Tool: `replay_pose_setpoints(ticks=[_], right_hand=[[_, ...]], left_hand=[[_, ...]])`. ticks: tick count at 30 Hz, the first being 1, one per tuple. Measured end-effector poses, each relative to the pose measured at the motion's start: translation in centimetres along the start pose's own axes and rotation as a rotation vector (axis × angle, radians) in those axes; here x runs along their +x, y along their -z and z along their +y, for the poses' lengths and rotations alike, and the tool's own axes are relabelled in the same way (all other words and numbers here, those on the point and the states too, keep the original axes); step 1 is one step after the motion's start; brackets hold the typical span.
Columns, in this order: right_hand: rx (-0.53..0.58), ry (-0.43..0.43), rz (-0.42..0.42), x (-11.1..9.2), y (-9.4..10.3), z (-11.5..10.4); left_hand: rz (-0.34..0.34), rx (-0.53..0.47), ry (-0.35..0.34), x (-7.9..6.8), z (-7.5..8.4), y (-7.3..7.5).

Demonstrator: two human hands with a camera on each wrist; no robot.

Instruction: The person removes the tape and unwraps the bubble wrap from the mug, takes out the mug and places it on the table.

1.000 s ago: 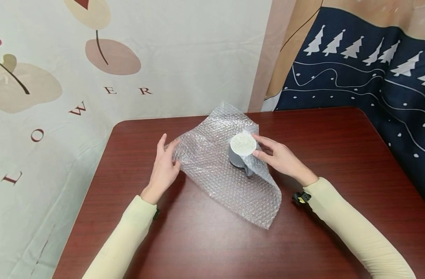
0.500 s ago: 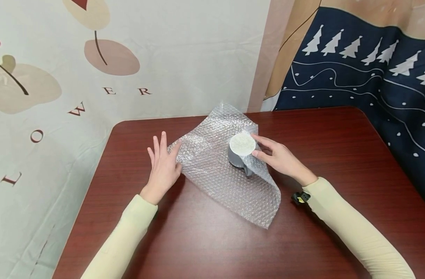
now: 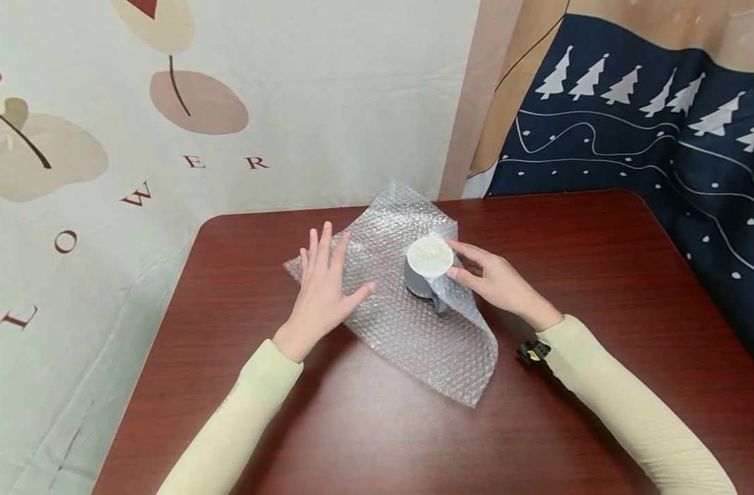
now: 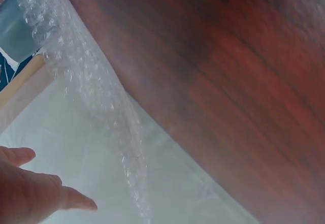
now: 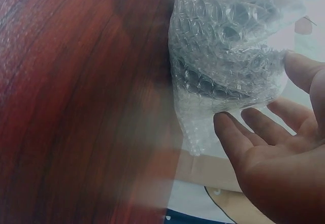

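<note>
A grey mug [image 3: 418,283] with a round whitish top [image 3: 431,256] stands on a sheet of bubble wrap [image 3: 407,330]. Its handle [image 3: 440,303] points toward the front. The wrap's right part is folded up against the mug's side, and my right hand [image 3: 500,278] holds it there with thumb and fingers spread round that side. In the right wrist view the fingertips [image 5: 222,118] press on the wrap. My left hand [image 3: 321,295] hovers over the sheet's left part, fingers straight and spread. The left wrist view shows the wrap's raised edge [image 4: 101,82] beside that hand.
The dark red wooden table [image 3: 377,447] reaches back to a pale printed cloth [image 3: 352,103]. A navy cloth with white trees [image 3: 599,144] hangs at the right. A black wrist device [image 3: 533,352] sits at the right sleeve.
My left hand has let go of the sheet's left corner, spread its fingers and moved right over the wrap. That corner now lies lower and further left. My right hand has stayed put.
</note>
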State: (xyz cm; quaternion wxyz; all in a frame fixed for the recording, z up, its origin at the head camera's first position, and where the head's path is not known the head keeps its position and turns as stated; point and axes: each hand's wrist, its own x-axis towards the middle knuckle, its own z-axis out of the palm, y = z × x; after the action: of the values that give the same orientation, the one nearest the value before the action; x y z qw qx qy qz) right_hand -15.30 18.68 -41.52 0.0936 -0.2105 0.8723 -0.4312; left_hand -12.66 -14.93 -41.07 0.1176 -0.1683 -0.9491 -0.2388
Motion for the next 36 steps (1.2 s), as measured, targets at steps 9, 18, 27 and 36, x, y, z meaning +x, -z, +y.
replay_pose_setpoints(ticks=[9, 18, 27, 36], right_hand=[[-0.004, 0.006, -0.002, 0.0, 0.3, 0.0], [0.010, 0.022, 0.059, -0.4, 0.5, -0.2], [0.023, -0.013, -0.004, -0.6, 0.5, 0.1], [-0.073, -0.035, -0.051, -1.3, 0.6, -0.3]], left_hand=[[-0.062, -0.040, -0.019, 0.6, 0.7, -1.4], [-0.146, -0.071, -0.083, 1.4, 2.3, -2.7], [-0.245, -0.083, -0.300, 1.5, 2.9, -3.8], [-0.282, -0.052, -0.347, 1.5, 2.9, -4.0]])
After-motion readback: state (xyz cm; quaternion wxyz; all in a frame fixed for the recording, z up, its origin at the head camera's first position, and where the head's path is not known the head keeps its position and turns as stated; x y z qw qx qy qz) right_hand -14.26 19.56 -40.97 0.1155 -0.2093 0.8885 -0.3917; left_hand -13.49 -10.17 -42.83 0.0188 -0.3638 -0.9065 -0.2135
